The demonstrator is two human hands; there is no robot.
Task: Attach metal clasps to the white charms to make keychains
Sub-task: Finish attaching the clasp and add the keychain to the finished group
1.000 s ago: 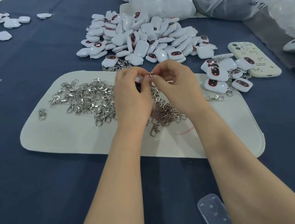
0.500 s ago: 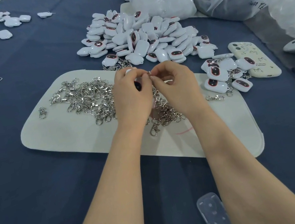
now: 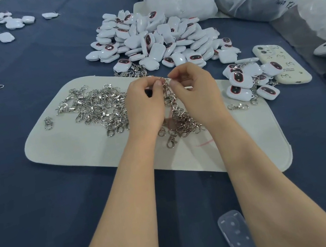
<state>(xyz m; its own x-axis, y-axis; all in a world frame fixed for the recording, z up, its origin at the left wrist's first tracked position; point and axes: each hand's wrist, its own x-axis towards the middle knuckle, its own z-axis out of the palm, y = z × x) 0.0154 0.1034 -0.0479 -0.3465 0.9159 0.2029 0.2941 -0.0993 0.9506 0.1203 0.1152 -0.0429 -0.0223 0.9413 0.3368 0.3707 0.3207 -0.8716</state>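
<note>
I was in the middle of joining one piece. My left hand (image 3: 145, 104) and right hand (image 3: 196, 93) met just above the far edge of the mat (image 3: 70, 144), fingertips almost touching. The fingers of my left hand were curled tight round a charm (image 3: 149, 93). It was nearly hidden in my grip, with only a dark sliver showing beside the thumb. My right thumb and forefinger pinched the top of a clasp (image 3: 166, 85), which hung down between the two hands. Whether its ring had already caught the charm's loop I could not tell, because my own fingers covered the joint.

The loose clasps (image 3: 98, 108) lay heaped across the middle of the mat, with a smaller tangle under my wrists. The bare charms (image 3: 156, 39) were piled beyond the mat's far edge, toward the back of the desk (image 3: 42, 210). A few finished keychains (image 3: 244, 85) sat off the mat's right end, beside a phone (image 3: 282, 65).

By my reckoning, the next move was fine work. I would need to hold the charm steady, work the small ring fully through the loop, and give it a gentle tug to check that it held. Then I could drop it with the finished ones and reach for another charm and clasp. Most of the heap was still to do.
</note>
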